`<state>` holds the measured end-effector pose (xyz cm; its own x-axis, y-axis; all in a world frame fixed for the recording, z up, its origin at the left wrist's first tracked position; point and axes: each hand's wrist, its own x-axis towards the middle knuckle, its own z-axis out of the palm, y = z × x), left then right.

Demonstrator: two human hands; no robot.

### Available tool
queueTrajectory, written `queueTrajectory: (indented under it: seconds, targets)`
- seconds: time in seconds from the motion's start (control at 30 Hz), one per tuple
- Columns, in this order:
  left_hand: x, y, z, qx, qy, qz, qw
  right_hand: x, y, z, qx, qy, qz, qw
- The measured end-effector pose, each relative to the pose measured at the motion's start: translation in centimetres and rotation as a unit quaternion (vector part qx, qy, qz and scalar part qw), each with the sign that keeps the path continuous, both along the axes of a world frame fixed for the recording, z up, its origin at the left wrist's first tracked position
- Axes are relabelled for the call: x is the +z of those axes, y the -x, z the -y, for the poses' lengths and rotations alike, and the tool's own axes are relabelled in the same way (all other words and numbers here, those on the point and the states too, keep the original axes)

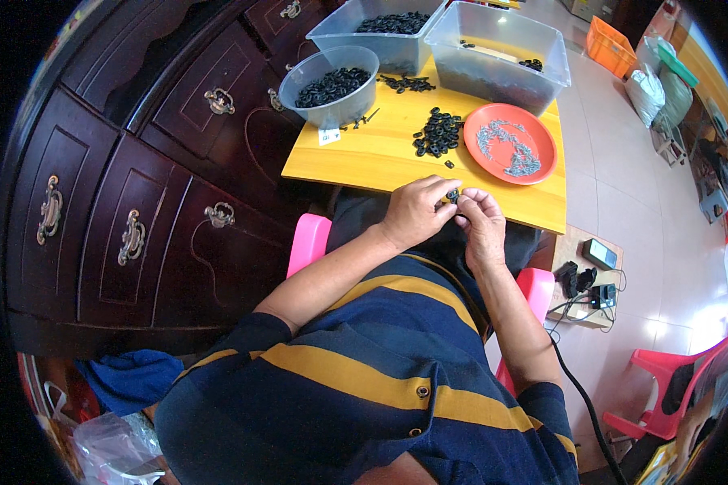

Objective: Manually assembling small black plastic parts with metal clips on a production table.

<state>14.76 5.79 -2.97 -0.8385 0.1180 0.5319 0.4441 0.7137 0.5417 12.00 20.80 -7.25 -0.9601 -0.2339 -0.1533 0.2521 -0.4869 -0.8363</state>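
Both my hands meet at the near edge of the yellow table (348,166). My left hand (415,212) pinches a small black oval part (452,196) between thumb and forefinger. Against the same part, the fingertips of my right hand (482,224) are pressed together; whether they hold a pin as well is too small to tell. Just beyond my hands lies a loose heap of similar black oval parts (438,133). To its right, an orange-red plate (548,158) carries many small grey metal pieces (522,160).
A round clear tub (332,115) of black parts stands at the table's left. Behind are two clear plastic bins (416,54) (501,81) with black parts. Dark wooden drawers (178,105) line the left. Small black devices with cables (603,297) lie on a low board at right.
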Motion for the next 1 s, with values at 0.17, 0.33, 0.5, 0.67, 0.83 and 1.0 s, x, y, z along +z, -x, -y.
queueTrajectory:
  seconds: [0.17,0.33,0.5,0.67,0.83,1.0]
  targets:
    - [-0.37,0.14,0.11,-0.001,-0.026,0.011,1.0,-0.23,0.17,-0.13,0.006,0.007,-0.002,1.0]
    - [-0.15,0.2,0.25,-0.005,-0.022,0.031,0.999,-0.31,0.19,-0.15,0.004,0.019,-0.003,1.0]
    - [0.38,0.01,-0.11,0.006,-0.069,0.024,0.997,-0.57,0.24,-0.12,-0.011,0.003,-0.009,1.0]
    - [0.0,0.23,0.56,-0.043,-0.06,0.039,0.997,-0.22,0.1,-0.17,-0.003,0.006,-0.018,1.0]
    - [0.11,0.28,0.66,-0.038,-0.053,0.048,0.997,-0.85,0.27,-0.08,-0.015,-0.001,-0.022,1.0]
    - [0.04,0.38,0.54,-0.035,-0.055,0.046,0.997,-0.64,0.22,-0.21,-0.011,0.0,-0.022,1.0]
